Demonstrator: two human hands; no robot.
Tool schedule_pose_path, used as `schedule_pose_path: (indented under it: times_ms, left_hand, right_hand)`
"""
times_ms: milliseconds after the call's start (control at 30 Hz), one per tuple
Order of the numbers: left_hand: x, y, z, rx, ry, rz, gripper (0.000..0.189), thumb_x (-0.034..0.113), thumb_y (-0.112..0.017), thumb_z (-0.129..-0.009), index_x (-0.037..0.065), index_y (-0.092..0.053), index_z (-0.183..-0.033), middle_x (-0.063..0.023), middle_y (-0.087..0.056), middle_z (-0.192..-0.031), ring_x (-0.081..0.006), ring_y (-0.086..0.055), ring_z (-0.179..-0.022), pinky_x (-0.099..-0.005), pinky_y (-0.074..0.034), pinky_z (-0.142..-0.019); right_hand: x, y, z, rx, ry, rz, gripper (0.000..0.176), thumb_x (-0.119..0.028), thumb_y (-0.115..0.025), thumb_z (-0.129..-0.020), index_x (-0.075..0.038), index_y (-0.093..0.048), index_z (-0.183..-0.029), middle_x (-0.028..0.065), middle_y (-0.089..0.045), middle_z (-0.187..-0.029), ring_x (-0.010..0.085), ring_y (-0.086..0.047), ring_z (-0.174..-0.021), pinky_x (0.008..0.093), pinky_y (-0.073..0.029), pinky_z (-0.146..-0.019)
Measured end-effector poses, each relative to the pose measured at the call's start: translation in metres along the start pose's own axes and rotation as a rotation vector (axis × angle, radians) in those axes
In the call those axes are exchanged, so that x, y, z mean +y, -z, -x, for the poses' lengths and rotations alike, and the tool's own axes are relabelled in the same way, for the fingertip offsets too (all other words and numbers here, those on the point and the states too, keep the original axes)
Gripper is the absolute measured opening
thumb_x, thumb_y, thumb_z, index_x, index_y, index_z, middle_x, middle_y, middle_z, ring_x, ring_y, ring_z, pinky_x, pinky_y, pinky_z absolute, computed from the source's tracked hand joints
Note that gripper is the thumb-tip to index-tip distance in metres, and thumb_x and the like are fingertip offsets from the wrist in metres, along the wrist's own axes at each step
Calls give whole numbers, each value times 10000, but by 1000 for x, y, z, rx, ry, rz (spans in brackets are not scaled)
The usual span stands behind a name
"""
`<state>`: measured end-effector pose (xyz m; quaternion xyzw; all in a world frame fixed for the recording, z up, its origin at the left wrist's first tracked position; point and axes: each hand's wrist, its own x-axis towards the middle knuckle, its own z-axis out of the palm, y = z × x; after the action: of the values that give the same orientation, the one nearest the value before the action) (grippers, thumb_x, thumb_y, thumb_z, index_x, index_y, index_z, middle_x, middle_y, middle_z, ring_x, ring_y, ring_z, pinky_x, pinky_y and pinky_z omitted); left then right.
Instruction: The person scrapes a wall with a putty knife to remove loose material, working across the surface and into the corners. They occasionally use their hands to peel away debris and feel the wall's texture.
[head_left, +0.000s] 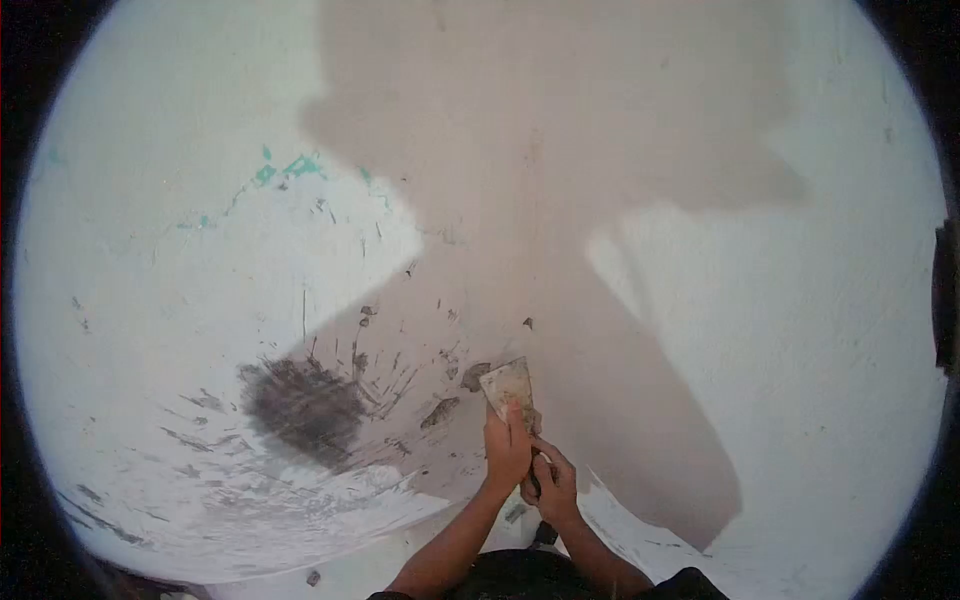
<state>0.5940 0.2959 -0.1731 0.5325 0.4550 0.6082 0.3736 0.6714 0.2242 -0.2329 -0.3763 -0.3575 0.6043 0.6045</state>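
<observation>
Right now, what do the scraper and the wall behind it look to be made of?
Scraper: a flat, thin blade, probably metal, dull and smeared with pale residue; its handle is hidden. Wall: chalky matt white paint or plaster, flaking in places; the dark patch suggests grey cement beneath.

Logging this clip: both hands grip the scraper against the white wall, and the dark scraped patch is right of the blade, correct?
No: the head view shows the dark scraped patch left of the scraper blade; the rest holds.

Left hand (pixel 507 447) and right hand (pixel 556 487), seemingly clenched, meet ahead.
</observation>
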Motion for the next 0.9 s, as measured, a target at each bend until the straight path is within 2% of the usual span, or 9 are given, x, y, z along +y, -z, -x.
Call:
schedule_pose_path:
  times_ms: [67,167,267,400,467,567,633,867,900]
  left_hand:
    - [-20,1,1,-132,17,-80,292,229,-401,-1015,-49,-472,-1064,-67,-562,-711,-136,-543,-594,-298,-443,-513]
    - [-35,-13,-13,-72,21,53,284,233,-414,-1011,-41,-478,-1052,-70,-560,-698,-139,-540,-579,-311,-449,-516]
    - [-6,-18,-28,-70,-35,107,267,233,-423,-1008,-27,-481,-1015,-72,-565,-704,-142,-535,-569,-310,-441,-511]
    - [1,-15,-37,-102,-54,39,247,219,-414,-1011,-16,-479,-976,-75,-573,-710,-144,-534,-562,-300,-433,-504]
    - [-1,-18,-38,-75,-40,130,244,209,-405,-1015,-18,-475,-963,-74,-577,-700,-143,-534,-557,-291,-424,-496]
    - [0,-20,-38,-73,-66,101,247,209,-403,-1017,-23,-472,-967,-78,-584,-700,-142,-536,-557,-298,-424,-496]
    - [7,-23,-36,-48,-51,109,250,213,-407,-1015,-24,-472,-972,-81,-585,-696,-145,-538,-557,-301,-425,-498]
    - [14,-27,-33,-40,-94,41,251,222,-410,-1015,-20,-473,-989,-91,-581,-681,-148,-548,-564,-303,-429,-509]
    - [17,-25,-31,-39,-97,43,251,222,-410,-1015,-20,-473,-989,-91,-581,-681,-148,-548,-564,-303,-429,-509]
  right_hand:
    - [1,2,-3,21,3,-13,398,-277,-482,-1010,-10,-489,-1306,-1,-487,-601,67,-383,-427,241,-301,-387]
    - [-4,3,-16,69,16,27,368,-244,-457,-1019,-9,-486,-1301,-4,-469,-590,64,-371,-420,239,-297,-380]
    - [-22,-5,-29,33,86,24,366,-231,-452,-1020,-4,-478,-1306,-4,-467,-593,63,-370,-425,240,-298,-378]
    - [-28,-12,-33,40,85,34,356,-223,-447,-1020,-2,-482,-1297,1,-467,-600,63,-369,-437,238,-305,-385]
    - [-35,-14,-34,50,73,42,354,-223,-448,-1020,-3,-484,-1295,3,-466,-600,63,-368,-441,238,-307,-388]
    - [-39,-12,-30,52,72,92,352,-226,-448,-1020,-8,-486,-1293,6,-466,-600,63,-372,-447,236,-311,-393]
    - [-37,-10,-32,35,57,-8,354,-232,-448,-1021,-9,-488,-1292,2,-468,-596,61,-380,-448,234,-309,-395]
    - [-43,-8,-26,41,109,-11,353,-210,-450,-1019,4,-504,-1295,-34,-460,-588,47,-371,-451,222,-304,-402]
    - [-41,-7,-27,22,105,3,380,-256,-460,-1015,-4,-494,-1298,-22,-459,-585,50,-360,-436,224,-288,-387]
